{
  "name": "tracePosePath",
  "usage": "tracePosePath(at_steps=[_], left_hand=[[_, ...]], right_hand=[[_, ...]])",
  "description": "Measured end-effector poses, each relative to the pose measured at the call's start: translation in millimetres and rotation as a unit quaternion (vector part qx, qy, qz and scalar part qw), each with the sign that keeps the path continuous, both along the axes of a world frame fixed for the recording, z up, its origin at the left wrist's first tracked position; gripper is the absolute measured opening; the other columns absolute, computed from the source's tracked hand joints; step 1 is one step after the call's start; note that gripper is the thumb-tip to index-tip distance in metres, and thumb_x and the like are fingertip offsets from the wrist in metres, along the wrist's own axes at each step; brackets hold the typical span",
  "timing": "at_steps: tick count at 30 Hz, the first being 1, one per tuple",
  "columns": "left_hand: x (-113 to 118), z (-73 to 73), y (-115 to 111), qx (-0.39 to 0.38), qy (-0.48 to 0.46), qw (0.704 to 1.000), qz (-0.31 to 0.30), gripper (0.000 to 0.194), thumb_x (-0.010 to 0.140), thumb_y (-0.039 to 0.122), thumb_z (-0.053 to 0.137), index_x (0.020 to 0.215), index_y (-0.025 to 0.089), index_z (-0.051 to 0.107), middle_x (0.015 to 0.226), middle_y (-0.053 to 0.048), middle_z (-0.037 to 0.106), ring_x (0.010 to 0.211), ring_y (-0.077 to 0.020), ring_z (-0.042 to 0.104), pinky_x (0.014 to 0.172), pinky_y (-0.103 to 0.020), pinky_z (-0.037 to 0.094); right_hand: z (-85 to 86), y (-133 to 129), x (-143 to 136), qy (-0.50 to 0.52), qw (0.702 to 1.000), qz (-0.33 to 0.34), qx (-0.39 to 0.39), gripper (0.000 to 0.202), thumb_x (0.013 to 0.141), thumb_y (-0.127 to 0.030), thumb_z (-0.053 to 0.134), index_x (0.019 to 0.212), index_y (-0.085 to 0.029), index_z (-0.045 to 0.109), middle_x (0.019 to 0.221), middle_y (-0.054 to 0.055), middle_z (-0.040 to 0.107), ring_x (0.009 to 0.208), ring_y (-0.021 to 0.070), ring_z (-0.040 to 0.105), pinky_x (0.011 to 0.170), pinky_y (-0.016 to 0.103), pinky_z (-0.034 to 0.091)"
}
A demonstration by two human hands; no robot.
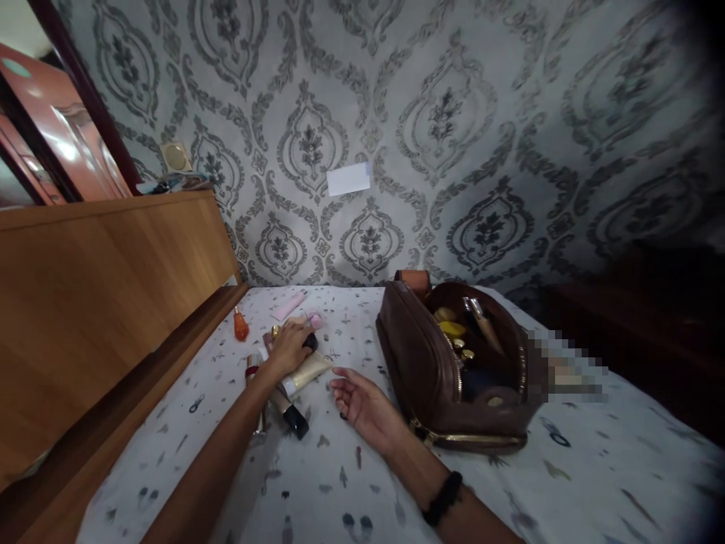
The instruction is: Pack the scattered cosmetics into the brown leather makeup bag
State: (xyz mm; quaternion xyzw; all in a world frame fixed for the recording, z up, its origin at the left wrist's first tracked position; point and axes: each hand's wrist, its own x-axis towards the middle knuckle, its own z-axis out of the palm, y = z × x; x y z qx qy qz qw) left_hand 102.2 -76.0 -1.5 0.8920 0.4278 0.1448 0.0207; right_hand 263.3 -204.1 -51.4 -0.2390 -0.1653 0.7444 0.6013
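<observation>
My left hand point(291, 347) is over a small group of cosmetics on the bed. Its fingers curl down at a black rounded item point(310, 342), most of which they hide. Just beneath the hand lies a pale yellow squeeze tube point(307, 375). Nearer me are a foundation bottle with a black cap point(294, 421) and a tube with a dark red band point(252, 366). My right hand point(365, 408) rests palm up with loosely bent fingers and holds nothing. To its right stands a brown toiletry bag point(408, 351), unzipped, with gold-capped items and brushes point(484, 321) inside.
An orange bottle point(241, 326) and a pink tube point(289, 305) lie farther back on the patterned sheet point(340, 491). A wooden headboard point(113, 279) borders the left side. Patterned wallpaper point(368, 136) covers the wall behind. Something blurred out point(572, 374) lies right of the bag.
</observation>
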Motion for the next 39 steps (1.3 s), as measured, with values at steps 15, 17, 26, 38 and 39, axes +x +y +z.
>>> tracePosePath(at_steps=[15,17,26,38,39], left_hand=[[6.5,-4.6,-74.1,-0.043,-0.167,0.979,-0.11,0.036,0.09,0.041,0.051,0.122,0.025,0.057,0.114,-0.008,0.064,0.107,-0.0247,0.06,0.092,-0.04,0.049],[7.3,-12.9,-72.2,-0.028,-0.188,0.977,-0.098,0.038,0.09,0.042,0.051,0.123,0.025,0.057,0.116,-0.009,0.064,0.11,-0.0267,0.059,0.094,-0.042,0.048],[2.6,-3.4,-85.8,-0.116,-0.225,0.953,-0.169,0.038,0.093,0.032,0.049,0.131,0.025,0.051,0.121,-0.008,0.059,0.114,-0.0223,0.055,0.1,-0.037,0.045],[-0.4,-2.8,-88.9,-0.118,-0.227,0.956,-0.141,0.041,0.093,0.036,0.051,0.132,0.025,0.048,0.125,-0.007,0.057,0.117,-0.0224,0.053,0.101,-0.037,0.044],[-0.2,-1.9,-89.6,-0.118,-0.228,0.956,-0.141,0.04,0.093,0.036,0.051,0.131,0.025,0.049,0.126,-0.008,0.058,0.118,-0.0226,0.053,0.101,-0.038,0.043]], right_hand=[[0.1,-4.7,-10.1,-0.012,0.999,-0.043,0.013,0.042,0.06,-0.043,0.085,0.081,-0.015,0.062,0.066,0.0,0.07,0.055,0.0104,0.064,0.054,0.019,0.044],[-2.4,-3.0,-9.4,-0.005,0.999,-0.047,0.019,0.042,0.061,-0.045,0.084,0.079,-0.015,0.06,0.064,-0.001,0.069,0.053,0.0104,0.063,0.053,0.02,0.043],[-1.3,-0.1,-6.1,-0.022,0.999,-0.028,0.022,0.044,0.061,-0.041,0.085,0.092,-0.018,0.063,0.073,-0.002,0.071,0.056,0.0082,0.063,0.056,0.019,0.046],[6.3,-3.6,-5.9,-0.033,0.999,-0.027,0.022,0.037,0.065,-0.036,0.084,0.091,-0.02,0.063,0.071,-0.004,0.068,0.058,0.0073,0.061,0.056,0.018,0.045],[6.7,-3.6,-5.7,-0.03,0.999,-0.025,0.023,0.035,0.066,-0.036,0.083,0.091,-0.02,0.064,0.072,-0.004,0.068,0.059,0.0076,0.061,0.055,0.018,0.045]])
